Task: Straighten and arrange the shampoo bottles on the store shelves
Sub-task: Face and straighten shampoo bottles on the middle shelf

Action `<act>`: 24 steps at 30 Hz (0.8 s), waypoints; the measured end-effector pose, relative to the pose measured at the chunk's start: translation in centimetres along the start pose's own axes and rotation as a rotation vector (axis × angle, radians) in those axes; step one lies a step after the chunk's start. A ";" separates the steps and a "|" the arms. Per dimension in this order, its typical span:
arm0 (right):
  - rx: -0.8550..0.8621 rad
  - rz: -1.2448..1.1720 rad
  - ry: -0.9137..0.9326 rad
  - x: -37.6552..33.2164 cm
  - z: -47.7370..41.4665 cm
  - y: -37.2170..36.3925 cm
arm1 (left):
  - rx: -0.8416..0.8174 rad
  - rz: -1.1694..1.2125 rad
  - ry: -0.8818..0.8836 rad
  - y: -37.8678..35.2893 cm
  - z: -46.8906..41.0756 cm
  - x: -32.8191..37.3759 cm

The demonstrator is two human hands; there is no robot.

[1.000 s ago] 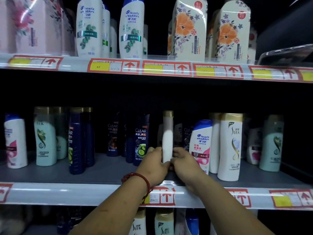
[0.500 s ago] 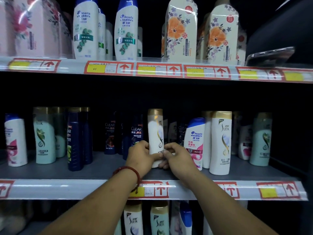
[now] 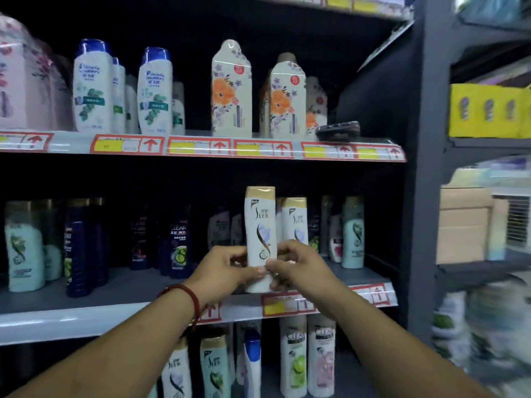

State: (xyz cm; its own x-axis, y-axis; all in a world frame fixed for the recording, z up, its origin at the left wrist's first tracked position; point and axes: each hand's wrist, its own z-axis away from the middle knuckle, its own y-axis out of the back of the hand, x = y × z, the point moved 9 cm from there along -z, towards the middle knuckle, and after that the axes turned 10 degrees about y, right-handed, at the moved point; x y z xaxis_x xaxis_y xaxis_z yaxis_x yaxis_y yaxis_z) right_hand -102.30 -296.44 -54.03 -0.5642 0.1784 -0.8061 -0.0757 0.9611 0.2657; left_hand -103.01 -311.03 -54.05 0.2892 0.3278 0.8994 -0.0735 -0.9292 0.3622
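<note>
A white SLEK shampoo bottle with a gold cap (image 3: 260, 222) stands upright with its label facing me, near the front of the middle shelf (image 3: 86, 314). My left hand (image 3: 222, 271) grips its lower left side, thumb across the front. My right hand (image 3: 296, 267) holds its lower right side, fingers curled round it. Its base sits at or just above the shelf front; I cannot tell which. A second white SLEK bottle (image 3: 296, 222) stands just behind to the right. Dark blue CLEAR bottles (image 3: 178, 242) stand to the left.
Mint-green SLEK bottles (image 3: 24, 251) stand far left and one (image 3: 352, 234) at the right end. The upper shelf carries Head & Shoulders bottles (image 3: 92, 90), floral packs (image 3: 231, 90) and a dark phone-like object (image 3: 337, 130). A grey upright (image 3: 422, 168) bounds the shelf on the right.
The white bottle turned from side-on to label facing front and came forward to the shelf front with both hands on it. The camera view shifted right and up.
</note>
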 end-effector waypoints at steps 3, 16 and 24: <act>0.008 0.079 -0.002 0.0 1.7 4.0 | 0.045 -0.021 -0.043 -4.0 -0.2 1.5; 0.334 0.166 -0.012 4.1 1.8 17.6 | 0.003 -0.023 0.042 -16.1 -7.5 4.3; 0.329 0.105 -0.044 7.5 -1.8 17.0 | 0.164 0.094 0.267 -15.7 -11.8 2.0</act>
State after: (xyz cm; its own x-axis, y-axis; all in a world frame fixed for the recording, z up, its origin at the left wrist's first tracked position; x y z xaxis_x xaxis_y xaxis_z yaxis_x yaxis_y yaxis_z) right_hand -109.29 -279.12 -54.56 -0.5182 0.2820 -0.8075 0.2542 0.9522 0.1694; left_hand -112.52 -293.73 -55.03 0.0260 0.2525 0.9673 0.0732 -0.9655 0.2500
